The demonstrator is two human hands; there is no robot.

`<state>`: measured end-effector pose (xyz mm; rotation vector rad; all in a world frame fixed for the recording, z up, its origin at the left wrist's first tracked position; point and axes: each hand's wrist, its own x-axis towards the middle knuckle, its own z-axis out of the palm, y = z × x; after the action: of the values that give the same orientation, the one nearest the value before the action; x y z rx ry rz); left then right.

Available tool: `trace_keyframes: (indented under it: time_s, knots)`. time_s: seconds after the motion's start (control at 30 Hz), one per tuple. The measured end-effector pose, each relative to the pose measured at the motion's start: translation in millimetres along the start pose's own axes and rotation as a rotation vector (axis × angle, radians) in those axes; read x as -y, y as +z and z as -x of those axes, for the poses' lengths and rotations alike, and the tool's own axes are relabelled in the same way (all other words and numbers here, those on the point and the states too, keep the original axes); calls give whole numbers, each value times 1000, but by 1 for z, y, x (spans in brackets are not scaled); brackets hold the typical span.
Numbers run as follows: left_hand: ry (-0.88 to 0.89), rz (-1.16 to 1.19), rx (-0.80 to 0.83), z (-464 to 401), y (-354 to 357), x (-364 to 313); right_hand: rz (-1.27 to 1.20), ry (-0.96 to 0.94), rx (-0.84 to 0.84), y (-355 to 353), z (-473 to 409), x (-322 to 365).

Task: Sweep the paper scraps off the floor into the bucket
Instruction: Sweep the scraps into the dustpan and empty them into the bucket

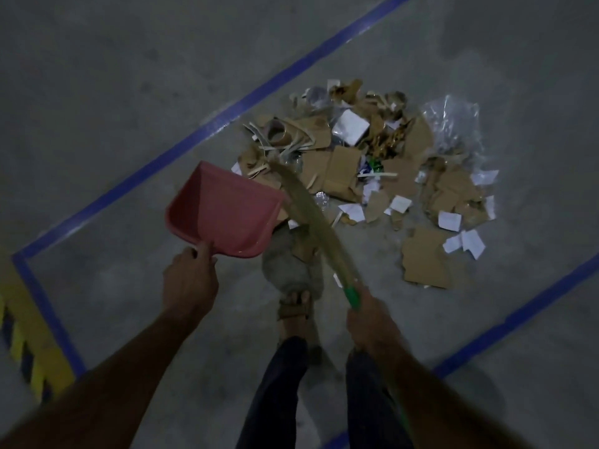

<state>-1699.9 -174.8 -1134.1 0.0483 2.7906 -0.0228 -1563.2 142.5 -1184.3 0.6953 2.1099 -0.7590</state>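
The left hand (pixel 191 277) grips the near edge of a pink dustpan (pixel 223 210), held tilted with its open mouth toward a heap of scraps (pixel 366 170). The right hand (pixel 372 322) grips the green handle of a broom (pixel 311 218), whose tan bristles slant up and left across the heap's near edge, just beside the dustpan. The heap is brown cardboard, white paper slips and clear plastic on a grey floor (pixel 129 92). Blue tape lines (pixel 227 108) frame the area; yellow-black hazard tape (pixel 29 332) lies at far left. A sandalled foot (pixel 295 306) and dark trousers show below.
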Motion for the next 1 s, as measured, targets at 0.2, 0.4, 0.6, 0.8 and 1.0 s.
trace_keyframes:
  time_s: [0.2, 0.4, 0.6, 0.8, 1.0]
  knots:
    - [-36, 50, 53, 1, 8, -38, -132, 1, -4, -54, 56, -88]
    - [27, -13, 169, -2, 34, -28, 11, -31, -124, -85, 68, -118]
    - [167, -106, 225, -26, 73, -33, 212, -180, -423, -121, 13, -105]
    - [207, -135, 210, -96, 104, -86, 311, -113, -478, -166, -65, -102]
    - [297, -112, 218, -177, 136, -111, 574, -240, -446, -208, -138, -121]
